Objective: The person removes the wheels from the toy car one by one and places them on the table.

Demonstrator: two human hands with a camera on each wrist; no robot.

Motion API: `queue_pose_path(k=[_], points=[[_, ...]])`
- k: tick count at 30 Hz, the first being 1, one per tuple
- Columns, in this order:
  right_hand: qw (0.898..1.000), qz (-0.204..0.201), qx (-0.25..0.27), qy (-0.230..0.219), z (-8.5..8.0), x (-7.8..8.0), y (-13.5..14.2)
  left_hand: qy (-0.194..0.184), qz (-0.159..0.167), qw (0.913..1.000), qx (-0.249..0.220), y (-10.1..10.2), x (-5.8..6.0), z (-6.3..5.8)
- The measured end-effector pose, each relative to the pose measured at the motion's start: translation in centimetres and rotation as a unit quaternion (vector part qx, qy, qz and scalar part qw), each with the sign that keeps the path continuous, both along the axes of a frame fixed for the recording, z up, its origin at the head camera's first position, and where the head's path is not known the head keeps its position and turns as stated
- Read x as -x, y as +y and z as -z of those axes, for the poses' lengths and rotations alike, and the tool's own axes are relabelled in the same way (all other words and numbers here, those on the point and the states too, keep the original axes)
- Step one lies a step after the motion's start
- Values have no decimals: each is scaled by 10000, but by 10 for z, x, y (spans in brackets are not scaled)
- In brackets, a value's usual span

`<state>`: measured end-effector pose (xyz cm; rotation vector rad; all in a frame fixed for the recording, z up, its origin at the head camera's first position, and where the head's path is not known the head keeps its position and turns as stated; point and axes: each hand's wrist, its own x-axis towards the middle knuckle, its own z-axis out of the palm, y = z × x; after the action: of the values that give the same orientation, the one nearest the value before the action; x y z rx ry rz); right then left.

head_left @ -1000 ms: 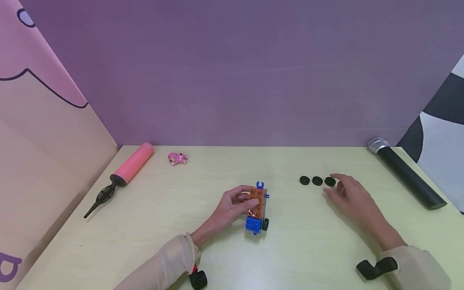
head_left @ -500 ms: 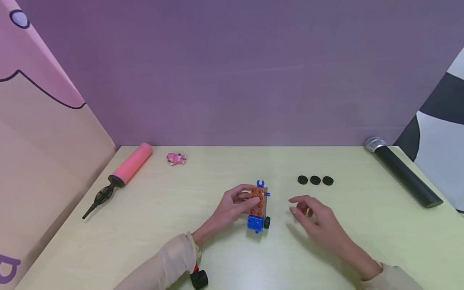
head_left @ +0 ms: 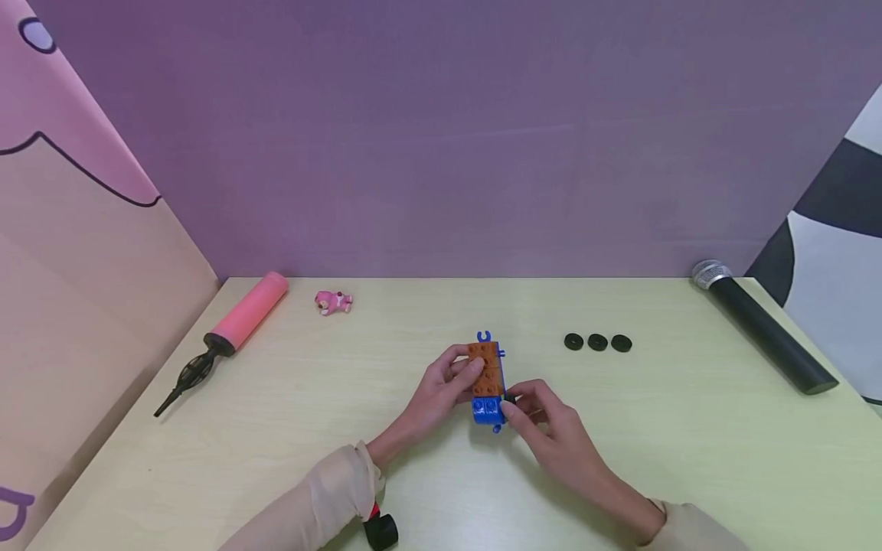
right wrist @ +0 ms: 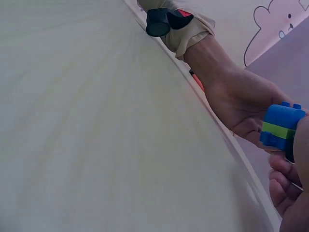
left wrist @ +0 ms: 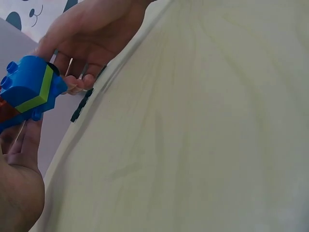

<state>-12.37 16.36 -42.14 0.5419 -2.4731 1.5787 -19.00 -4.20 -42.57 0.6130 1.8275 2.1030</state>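
A toy car built of blocks (head_left: 486, 371), orange studded on top with a blue block at its near end, is held up over the table by my left hand (head_left: 439, 389), thumb on the orange part. In the left wrist view a lime-green layer (left wrist: 37, 96) shows between its blue blocks. My right hand (head_left: 556, 432) pinches the small black wheel (head_left: 510, 399) on the car's right side, near the blue end; the fingers hide most of that wheel. Three loose black wheels (head_left: 597, 342) lie in a row on the table, beyond my right hand.
A pink hand pump (head_left: 249, 312) with a black nozzle lies at the left, beside a small pink bear figure (head_left: 334, 302). Along the right edge lies a black microphone (head_left: 765, 329). A purple panel (head_left: 482, 153) stands behind the table (head_left: 276, 467).
My right hand has moved left from the row of wheels to the car's side and taken hold of its wheel. The left hand keeps its grip; the car has shifted slightly away.
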Motion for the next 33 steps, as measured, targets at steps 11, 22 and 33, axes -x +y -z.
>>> queue_pose_path(k=[11,22,33], points=[[9974,327,488,-425,-2,4,-5,-27,72,9998,182,0,-4,-3],[9975,337,465,-404,-1,6,-5,268,258,9993,4,1,-5,-1],[9983,291,503,-98,-2,3,-8,190,340,9992,59,0,-6,-3]])
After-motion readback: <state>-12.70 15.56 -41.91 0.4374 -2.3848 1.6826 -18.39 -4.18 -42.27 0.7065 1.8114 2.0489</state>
